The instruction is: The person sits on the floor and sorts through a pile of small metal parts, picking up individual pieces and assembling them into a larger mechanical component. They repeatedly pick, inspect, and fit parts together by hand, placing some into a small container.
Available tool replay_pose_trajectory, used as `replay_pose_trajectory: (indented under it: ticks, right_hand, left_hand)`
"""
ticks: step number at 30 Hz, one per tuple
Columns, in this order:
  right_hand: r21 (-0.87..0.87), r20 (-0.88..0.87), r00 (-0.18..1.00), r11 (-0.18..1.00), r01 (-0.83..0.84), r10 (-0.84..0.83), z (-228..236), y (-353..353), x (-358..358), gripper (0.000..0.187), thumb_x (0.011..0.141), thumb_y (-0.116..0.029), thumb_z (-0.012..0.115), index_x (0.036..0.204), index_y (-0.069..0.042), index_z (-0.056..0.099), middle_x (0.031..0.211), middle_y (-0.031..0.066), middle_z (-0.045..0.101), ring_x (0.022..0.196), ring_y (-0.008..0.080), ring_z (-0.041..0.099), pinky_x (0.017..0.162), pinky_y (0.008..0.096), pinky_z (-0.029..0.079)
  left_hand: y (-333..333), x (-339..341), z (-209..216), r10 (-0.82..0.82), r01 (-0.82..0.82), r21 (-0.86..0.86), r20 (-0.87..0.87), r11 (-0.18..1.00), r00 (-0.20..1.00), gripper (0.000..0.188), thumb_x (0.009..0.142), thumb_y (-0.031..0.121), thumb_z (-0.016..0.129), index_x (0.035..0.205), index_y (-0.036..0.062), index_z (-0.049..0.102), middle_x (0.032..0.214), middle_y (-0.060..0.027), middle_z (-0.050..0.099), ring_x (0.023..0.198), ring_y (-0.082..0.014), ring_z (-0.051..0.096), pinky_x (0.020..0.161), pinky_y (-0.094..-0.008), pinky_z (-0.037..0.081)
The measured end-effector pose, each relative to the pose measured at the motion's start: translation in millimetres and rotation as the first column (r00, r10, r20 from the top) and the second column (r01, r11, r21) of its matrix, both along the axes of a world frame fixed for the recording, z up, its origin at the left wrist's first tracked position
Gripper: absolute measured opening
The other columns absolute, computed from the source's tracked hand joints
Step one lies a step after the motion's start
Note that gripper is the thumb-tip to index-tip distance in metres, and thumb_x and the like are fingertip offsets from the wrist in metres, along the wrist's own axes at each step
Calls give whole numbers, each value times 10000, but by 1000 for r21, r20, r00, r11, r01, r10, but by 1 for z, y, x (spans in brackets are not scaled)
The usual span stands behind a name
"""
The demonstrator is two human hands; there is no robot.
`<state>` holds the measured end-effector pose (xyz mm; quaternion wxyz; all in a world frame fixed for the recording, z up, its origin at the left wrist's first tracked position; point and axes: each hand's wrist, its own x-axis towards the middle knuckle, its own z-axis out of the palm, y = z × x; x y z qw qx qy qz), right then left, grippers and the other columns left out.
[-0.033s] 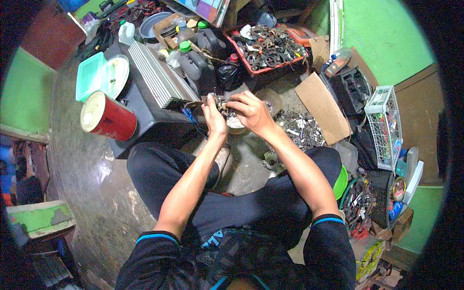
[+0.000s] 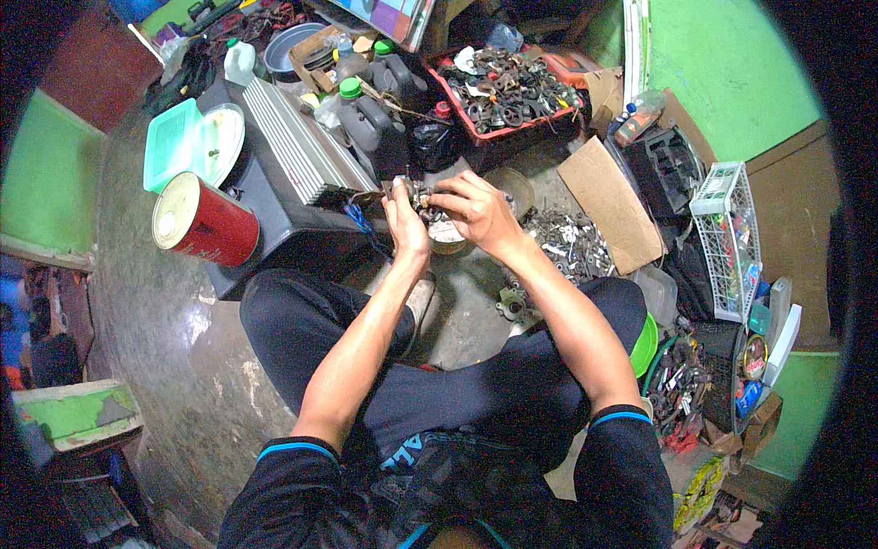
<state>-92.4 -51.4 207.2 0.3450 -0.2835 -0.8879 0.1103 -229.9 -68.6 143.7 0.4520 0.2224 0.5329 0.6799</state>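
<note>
Both of my hands meet in front of me, above the floor between my bent knees. My left hand (image 2: 407, 224) is closed around a small greyish metal mechanical part (image 2: 420, 199), its thumb along the side. My right hand (image 2: 477, 212) comes in from the right, with its bent fingertips pressed against the same part. The fingers cover much of it, so its exact kind cannot be made out. Just below the hands is a round pale container (image 2: 446, 236), partly hidden by my right hand. A pile of small metal parts (image 2: 572, 242) lies to the right of my right wrist.
Left stands a dark box-like table (image 2: 274, 240) bearing a red can (image 2: 208, 222) and a teal plastic tub (image 2: 171, 145). Ahead is a red crate (image 2: 489, 135) heaped with metal parts. Cardboard (image 2: 611, 206) and a white basket (image 2: 727, 238) stand right, dark jugs (image 2: 368, 123) ahead left.
</note>
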Motion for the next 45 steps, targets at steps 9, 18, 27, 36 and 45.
replay_pose_trajectory:
  ticks: [9,18,27,36,45]
  right_hand:
    - [-16,-130,991,1000,14,-16,-5,2,-5,246,664,-5,686,903,-39,637,959,107,619,901,297,593,800,386,499]
    - [-227,-215,931,942,246,-295,-14,12,1,139,749,-49,669,885,-20,670,875,148,632,863,325,625,791,393,494]
    - [-387,-113,917,867,314,-383,-33,21,7,150,710,-46,678,857,-31,707,834,156,647,745,302,649,668,372,530]
    - [-335,-126,908,878,341,-400,-28,19,7,132,732,-58,669,852,-15,703,883,128,665,804,279,665,730,334,527]
    - [26,-28,982,982,187,-186,-12,2,-2,173,703,-32,661,876,-25,658,964,113,624,935,292,599,832,383,502]
  left_hand:
    - [3,-3,-11,-100,100,-28,-28,995,995,616,986,499,372,1139,-77,527,1185,-195,495,1100,-268,463,996,-358,320]
    - [4,-2,-6,-44,47,-43,63,998,997,644,982,508,373,1222,-78,490,1257,-191,472,1170,-265,441,1028,-360,300]
    - [9,-8,-19,-10,8,23,95,1000,995,357,983,405,456,1138,89,518,997,-12,557,895,-138,556,827,-313,453]
    - [7,-6,-11,-23,24,-5,151,1000,988,353,983,397,458,1153,93,517,981,-12,554,863,-134,556,792,-306,457]
    - [3,-4,5,-8,-2,48,213,999,977,304,991,397,434,1066,113,514,914,4,517,839,-116,519,771,-296,437]
